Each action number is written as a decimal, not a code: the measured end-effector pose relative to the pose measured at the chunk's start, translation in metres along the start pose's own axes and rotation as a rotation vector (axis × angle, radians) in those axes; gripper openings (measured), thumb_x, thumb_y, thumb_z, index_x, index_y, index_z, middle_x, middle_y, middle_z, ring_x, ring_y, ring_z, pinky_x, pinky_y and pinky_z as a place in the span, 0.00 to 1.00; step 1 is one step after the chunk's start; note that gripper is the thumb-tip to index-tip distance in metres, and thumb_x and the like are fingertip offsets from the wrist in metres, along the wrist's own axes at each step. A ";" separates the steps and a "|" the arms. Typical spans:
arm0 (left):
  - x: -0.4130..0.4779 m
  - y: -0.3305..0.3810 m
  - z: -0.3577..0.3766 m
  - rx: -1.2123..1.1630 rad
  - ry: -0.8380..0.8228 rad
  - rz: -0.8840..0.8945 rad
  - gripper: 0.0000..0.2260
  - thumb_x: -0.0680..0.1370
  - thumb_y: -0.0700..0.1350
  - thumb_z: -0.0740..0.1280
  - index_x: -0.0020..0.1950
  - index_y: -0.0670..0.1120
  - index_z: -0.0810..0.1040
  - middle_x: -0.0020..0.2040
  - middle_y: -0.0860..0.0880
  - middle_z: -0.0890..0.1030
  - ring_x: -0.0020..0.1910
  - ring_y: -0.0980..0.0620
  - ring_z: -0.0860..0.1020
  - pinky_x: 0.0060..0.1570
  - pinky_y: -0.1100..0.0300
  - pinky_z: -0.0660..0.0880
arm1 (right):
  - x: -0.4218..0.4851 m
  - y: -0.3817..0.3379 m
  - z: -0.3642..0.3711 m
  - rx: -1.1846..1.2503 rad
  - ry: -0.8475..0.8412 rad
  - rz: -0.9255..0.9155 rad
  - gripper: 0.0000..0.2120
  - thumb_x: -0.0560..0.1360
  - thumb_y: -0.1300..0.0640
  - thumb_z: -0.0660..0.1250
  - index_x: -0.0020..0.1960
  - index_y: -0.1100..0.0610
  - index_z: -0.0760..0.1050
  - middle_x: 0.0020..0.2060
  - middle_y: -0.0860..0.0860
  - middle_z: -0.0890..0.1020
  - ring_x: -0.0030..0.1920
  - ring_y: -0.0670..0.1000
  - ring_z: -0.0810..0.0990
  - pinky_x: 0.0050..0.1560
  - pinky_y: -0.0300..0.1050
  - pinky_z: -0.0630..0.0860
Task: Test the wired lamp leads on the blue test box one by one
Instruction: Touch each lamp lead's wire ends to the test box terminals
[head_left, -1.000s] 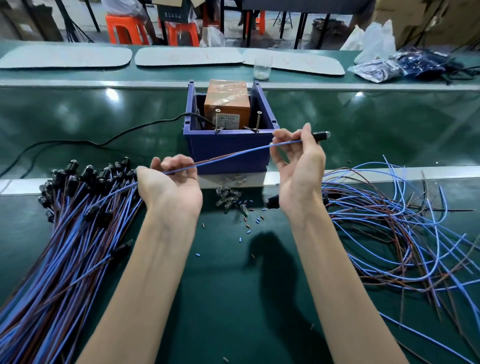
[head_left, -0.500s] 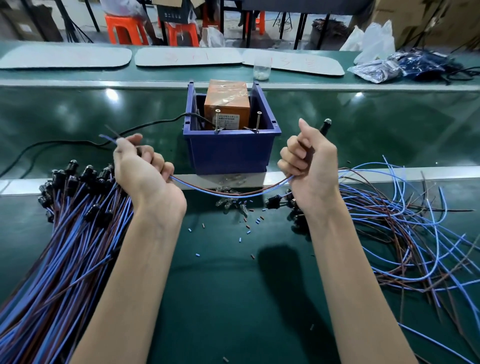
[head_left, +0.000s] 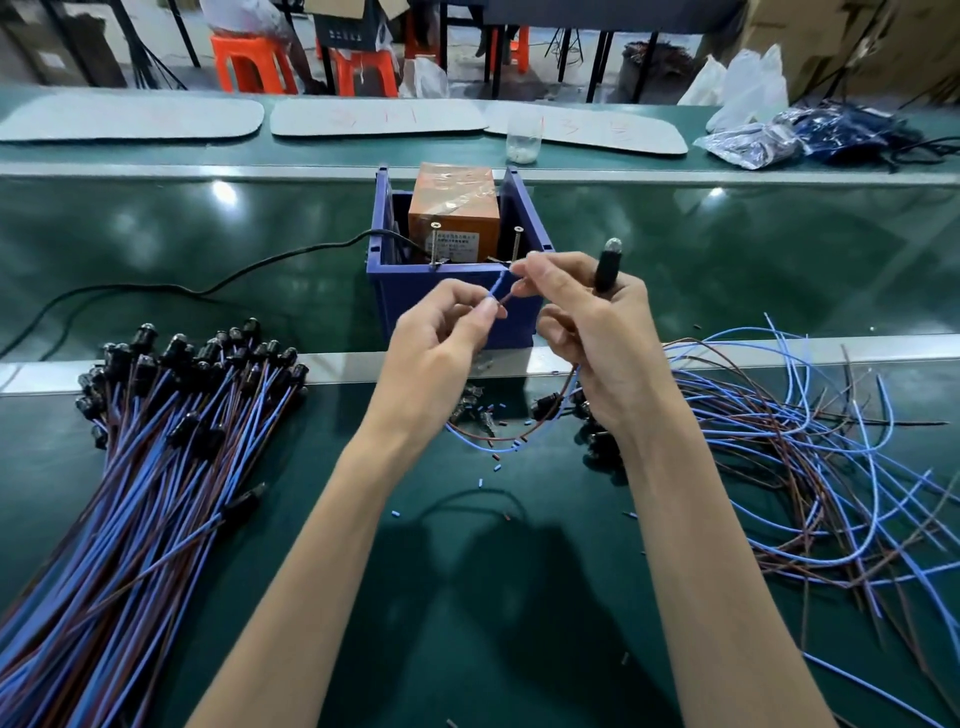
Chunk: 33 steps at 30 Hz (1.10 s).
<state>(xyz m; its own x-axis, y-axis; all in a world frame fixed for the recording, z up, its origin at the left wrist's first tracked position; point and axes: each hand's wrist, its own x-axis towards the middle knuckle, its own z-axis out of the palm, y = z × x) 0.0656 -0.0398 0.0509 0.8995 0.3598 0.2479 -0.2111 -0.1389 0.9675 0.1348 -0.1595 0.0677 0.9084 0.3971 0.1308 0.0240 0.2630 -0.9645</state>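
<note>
The blue test box (head_left: 395, 291) stands at mid-table with an orange unit (head_left: 454, 208) inside and two upright screws (head_left: 434, 244) on its front rim. My right hand (head_left: 597, 343) grips one lamp lead; its black lamp holder (head_left: 607, 266) sticks up above the fist, and thumb and forefinger pinch a wire end. My left hand (head_left: 441, 338) pinches the other wire end (head_left: 494, 293) just in front of the box. The lead's blue and brown wires hang in a loop (head_left: 488, 441) below both hands.
A thick bundle of lamp leads (head_left: 156, 457) lies on the left, a loose tangle of leads (head_left: 810, 457) on the right. Small cut wire bits (head_left: 483, 480) dot the green mat. A black cable (head_left: 218, 286) runs left from the box. A plastic cup (head_left: 523, 140) stands behind.
Both hands have come together in front of the box. The lead, earlier stretched between spread hands, now hangs in a loop with its two wire ends pinched near the front rim.
</note>
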 end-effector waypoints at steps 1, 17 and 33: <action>-0.001 -0.001 0.000 0.014 -0.012 0.002 0.09 0.81 0.38 0.60 0.42 0.47 0.74 0.23 0.59 0.69 0.23 0.61 0.63 0.25 0.72 0.59 | -0.001 0.000 0.000 -0.012 -0.012 -0.005 0.05 0.76 0.60 0.69 0.42 0.60 0.82 0.33 0.51 0.81 0.23 0.43 0.64 0.23 0.30 0.61; -0.001 -0.006 -0.003 0.106 0.012 0.003 0.10 0.80 0.41 0.63 0.40 0.50 0.75 0.26 0.57 0.69 0.24 0.59 0.60 0.25 0.67 0.59 | -0.002 -0.001 -0.005 -0.251 -0.048 0.056 0.06 0.72 0.61 0.72 0.38 0.55 0.79 0.30 0.50 0.78 0.27 0.41 0.69 0.25 0.31 0.62; 0.002 -0.006 -0.008 0.148 0.003 -0.014 0.09 0.80 0.43 0.64 0.40 0.50 0.76 0.27 0.59 0.74 0.25 0.59 0.62 0.27 0.68 0.61 | -0.001 0.002 -0.006 -0.283 -0.089 0.043 0.07 0.75 0.63 0.69 0.39 0.56 0.79 0.29 0.46 0.80 0.26 0.41 0.69 0.27 0.29 0.64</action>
<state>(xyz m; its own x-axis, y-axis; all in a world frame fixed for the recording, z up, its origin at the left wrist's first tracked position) 0.0653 -0.0314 0.0456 0.9008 0.3652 0.2348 -0.1394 -0.2687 0.9531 0.1369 -0.1649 0.0645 0.8712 0.4813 0.0964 0.1132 -0.0059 -0.9936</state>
